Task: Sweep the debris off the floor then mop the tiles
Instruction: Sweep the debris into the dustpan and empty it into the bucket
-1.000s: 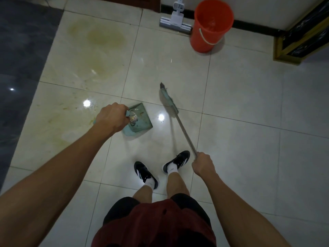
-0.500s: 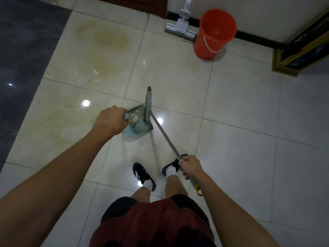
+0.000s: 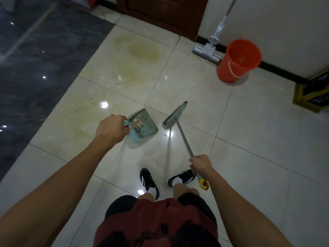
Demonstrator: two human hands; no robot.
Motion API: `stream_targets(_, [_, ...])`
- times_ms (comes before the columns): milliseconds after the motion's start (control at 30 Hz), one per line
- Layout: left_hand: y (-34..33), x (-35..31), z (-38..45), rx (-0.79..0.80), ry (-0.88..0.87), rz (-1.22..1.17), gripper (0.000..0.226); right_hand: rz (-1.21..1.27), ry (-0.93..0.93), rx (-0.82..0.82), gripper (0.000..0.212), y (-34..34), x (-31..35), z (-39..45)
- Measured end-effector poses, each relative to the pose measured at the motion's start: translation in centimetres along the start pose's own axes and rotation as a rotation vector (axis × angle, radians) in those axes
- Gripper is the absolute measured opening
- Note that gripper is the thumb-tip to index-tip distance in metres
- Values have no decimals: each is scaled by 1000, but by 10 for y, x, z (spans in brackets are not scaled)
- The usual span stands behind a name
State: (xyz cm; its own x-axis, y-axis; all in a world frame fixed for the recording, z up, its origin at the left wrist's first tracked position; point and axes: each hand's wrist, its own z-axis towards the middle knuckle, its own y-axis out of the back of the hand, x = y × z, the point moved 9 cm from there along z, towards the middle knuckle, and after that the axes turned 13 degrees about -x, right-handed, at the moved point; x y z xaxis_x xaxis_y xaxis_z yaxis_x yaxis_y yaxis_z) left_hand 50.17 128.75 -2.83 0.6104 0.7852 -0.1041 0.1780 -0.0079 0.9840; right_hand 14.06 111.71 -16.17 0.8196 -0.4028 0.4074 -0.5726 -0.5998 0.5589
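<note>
Now broom handle slants toward right hand, head away.

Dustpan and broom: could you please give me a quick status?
Left hand grips dustpan, crumpled debris inside. Right hand grips broom, head clear of the pan. Mop, bucket untouched.

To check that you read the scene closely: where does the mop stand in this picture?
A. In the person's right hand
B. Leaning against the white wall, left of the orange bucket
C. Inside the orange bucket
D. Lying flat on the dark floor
B: the mop rests head-down on the tiles with its pole against the white wall, just left of the orange bucket; the right hand holds the broom instead.
</note>
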Motion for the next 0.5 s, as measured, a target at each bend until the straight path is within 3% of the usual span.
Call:
stream_targets(233, [5,15,-4,-9,16,36,17,-41,15,76,15,-21,2,-4])
stream_targets(500, [-9,9,-8,15,-44,67,8,-313,124,115,11,-34,-16,-10])
